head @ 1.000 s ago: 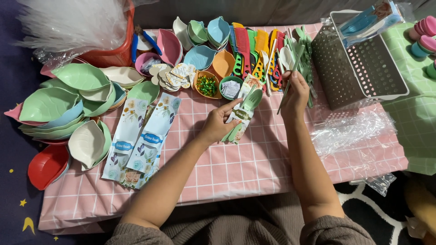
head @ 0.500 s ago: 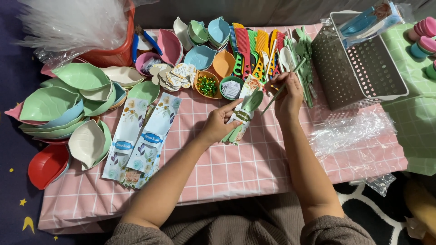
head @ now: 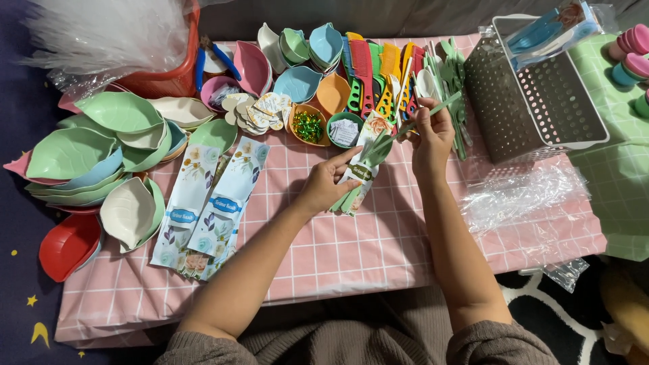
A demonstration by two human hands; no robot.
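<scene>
My left hand [head: 324,184] holds a floral paper sleeve [head: 360,165] with green utensil handles sticking out of its lower end. My right hand [head: 431,132] pinches a thin green utensil [head: 433,111] and holds it slanted, its lower end at the mouth of the sleeve. Both hands hover over the pink checked tablecloth [head: 378,250]. A pile of green utensils [head: 454,94] lies just right of my right hand.
Two more floral sleeves [head: 213,199] lie to the left. Stacked leaf-shaped dishes [head: 101,149] fill the left side. Coloured combs [head: 375,74], small bowls [head: 311,125] and a red basket [head: 162,81] line the back. A white perforated basket [head: 541,88] and crumpled plastic wrap [head: 527,196] sit at right.
My right hand has picked a green utensil from the pile and brought it toward the sleeve. My left hand has kept the sleeve nearly still.
</scene>
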